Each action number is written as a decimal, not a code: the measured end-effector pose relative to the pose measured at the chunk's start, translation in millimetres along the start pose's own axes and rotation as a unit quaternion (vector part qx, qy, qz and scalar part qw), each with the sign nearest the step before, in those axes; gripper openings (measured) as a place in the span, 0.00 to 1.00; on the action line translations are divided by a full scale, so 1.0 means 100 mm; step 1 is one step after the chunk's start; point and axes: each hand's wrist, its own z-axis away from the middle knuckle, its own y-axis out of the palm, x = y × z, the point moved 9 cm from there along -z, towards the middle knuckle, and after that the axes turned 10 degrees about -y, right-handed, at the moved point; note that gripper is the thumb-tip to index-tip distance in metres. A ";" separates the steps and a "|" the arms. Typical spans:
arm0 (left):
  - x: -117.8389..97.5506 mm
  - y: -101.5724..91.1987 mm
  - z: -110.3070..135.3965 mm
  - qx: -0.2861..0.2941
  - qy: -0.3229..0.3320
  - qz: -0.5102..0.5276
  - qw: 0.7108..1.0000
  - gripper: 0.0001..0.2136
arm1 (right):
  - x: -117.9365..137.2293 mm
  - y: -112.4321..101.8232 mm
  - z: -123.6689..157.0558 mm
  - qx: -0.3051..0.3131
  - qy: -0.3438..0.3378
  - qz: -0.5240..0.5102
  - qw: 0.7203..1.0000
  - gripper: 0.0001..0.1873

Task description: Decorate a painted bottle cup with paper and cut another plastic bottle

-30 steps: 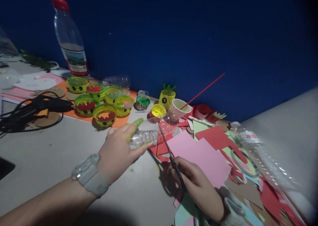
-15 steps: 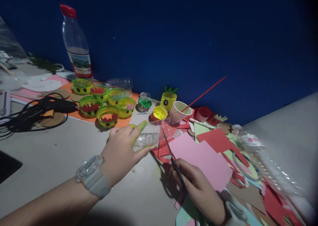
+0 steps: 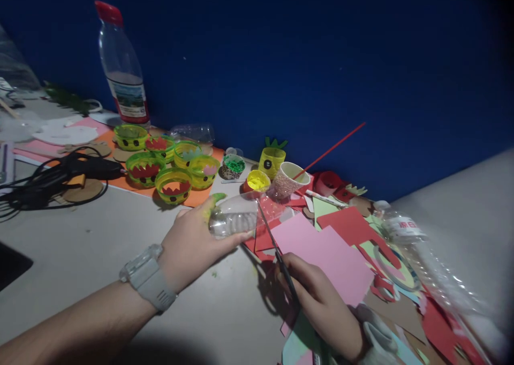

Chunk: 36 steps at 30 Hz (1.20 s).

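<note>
My left hand, with a pale watch on its wrist and green paint on the fingertips, is wrapped round a clear plastic bottle piece held just above the table. My right hand grips black scissors, whose blades point up into the open end of that bottle piece. Pink paper and red paper lie right beside the scissors.
Several green-painted bottle-bottom bowls sit on orange paper. Behind them stands a red-capped bottle. A black glue gun with its cord lies left. A paper cup with a red stick, paint pots and a clear bottle are on the right.
My left hand has closed round the bottle piece and lifted it slightly, the forefinger curling in. The scissors have stayed at its open end.
</note>
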 end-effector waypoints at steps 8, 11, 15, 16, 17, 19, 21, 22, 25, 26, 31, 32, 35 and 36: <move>0.00 0.04 -0.02 0.024 -0.003 -0.001 1.000 0.29 | -0.02 -0.01 0.00 -0.007 0.001 -0.018 1.000 0.22; 0.02 0.05 -0.04 0.025 -0.005 0.002 1.000 0.30 | -0.03 -0.02 0.00 -0.006 0.007 -0.030 1.000 0.20; 0.04 0.04 -0.05 0.022 -0.014 0.005 1.000 0.33 | -0.01 -0.03 -0.01 -0.001 0.003 -0.039 0.999 0.20; 0.04 0.04 -0.05 0.021 -0.016 0.004 1.000 0.34 | -0.01 -0.03 -0.01 -0.002 0.002 -0.039 0.999 0.20; 0.04 0.04 -0.05 0.022 -0.018 0.003 1.000 0.34 | -0.01 -0.03 -0.02 -0.005 0.003 -0.039 0.999 0.20; 0.05 0.04 -0.05 0.021 -0.020 0.001 1.000 0.35 | -0.01 -0.03 -0.01 -0.007 0.006 -0.039 0.999 0.20; 0.04 0.05 -0.05 0.021 -0.017 0.000 1.000 0.36 | -0.02 -0.02 -0.01 -0.008 0.010 -0.040 0.999 0.20; 0.04 0.05 -0.05 0.020 -0.016 0.001 1.000 0.36 | -0.03 -0.02 -0.01 -0.008 0.011 -0.039 0.999 0.20; 0.05 0.06 -0.05 0.022 -0.016 0.001 1.000 0.36 | -0.05 -0.02 0.00 -0.007 0.011 -0.033 0.999 0.20; 0.05 0.06 -0.05 0.023 -0.017 0.000 1.000 0.36 | -0.05 -0.02 0.00 -0.007 0.010 -0.032 0.999 0.20; 0.01 0.04 -0.06 0.016 -0.011 -0.010 1.000 0.35 | -0.06 -0.01 0.00 -0.014 0.011 -0.057 0.998 0.20; 0.01 0.03 -0.06 0.013 -0.007 -0.014 1.000 0.35 | -0.05 -0.01 0.00 -0.014 0.011 -0.065 0.998 0.20; -0.03 0.02 -0.04 0.008 0.015 -0.036 0.999 0.33 | -0.05 0.01 0.01 -0.011 0.017 -0.087 0.996 0.19; -0.05 0.02 -0.03 0.002 0.027 -0.047 0.999 0.32 | -0.05 0.02 0.01 -0.008 0.020 -0.094 0.995 0.18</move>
